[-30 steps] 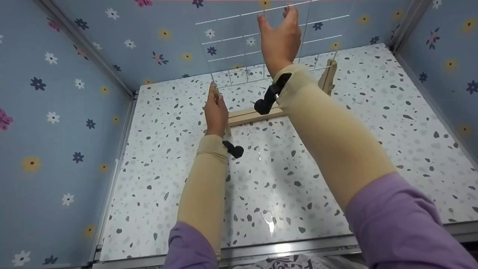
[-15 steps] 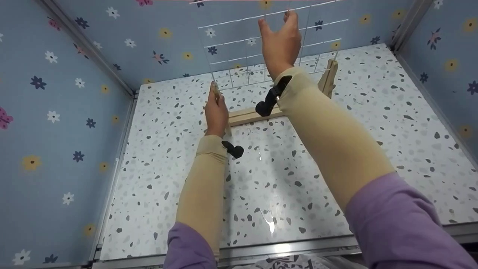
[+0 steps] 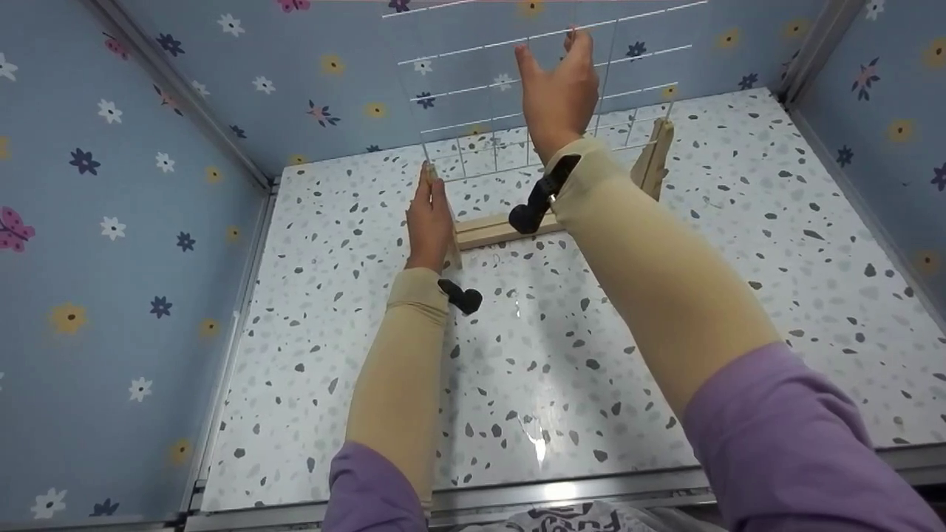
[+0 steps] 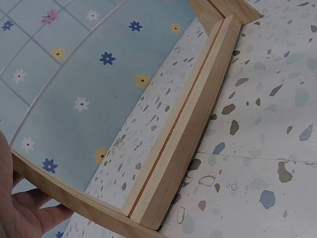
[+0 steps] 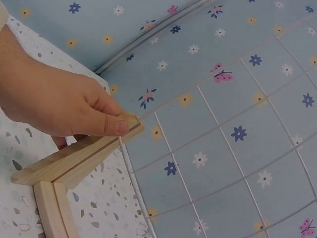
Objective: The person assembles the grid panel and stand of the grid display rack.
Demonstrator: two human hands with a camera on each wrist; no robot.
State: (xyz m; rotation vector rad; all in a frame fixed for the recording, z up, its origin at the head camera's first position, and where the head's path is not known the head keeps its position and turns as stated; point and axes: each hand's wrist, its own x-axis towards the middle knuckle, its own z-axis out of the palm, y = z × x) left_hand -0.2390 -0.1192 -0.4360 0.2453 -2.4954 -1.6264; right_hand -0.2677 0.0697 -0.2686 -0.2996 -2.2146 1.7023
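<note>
A white wire grid (image 3: pixel 473 125) stands up from a pale wooden frame (image 3: pixel 502 231) on the speckled surface. My left hand (image 3: pixel 429 229) grips the frame's left side piece, near where the grid meets it; in the right wrist view, thumb and fingers of the left hand (image 5: pixel 74 99) pinch that wooden end (image 5: pixel 131 120). Higher up, my right hand (image 3: pixel 560 100) holds the grid by its wires, thumb and fingers spread apart; its other fingers are hidden. The grooved crossbar (image 4: pixel 185 119) joins the left side piece to the right one (image 3: pixel 652 159).
Blue flower-patterned panels (image 3: pixel 133 295) enclose the left, back and right sides. The white speckled tabletop (image 3: pixel 532 355) extends toward a metal front edge (image 3: pixel 562 491). Wrist-camera mounts (image 3: pixel 462 297) stick out from both cuffs.
The grid has tilted a little toward me, its wires moving lower in the head view. My right hand has come down slightly with it; the left hand stays at the wooden side piece.
</note>
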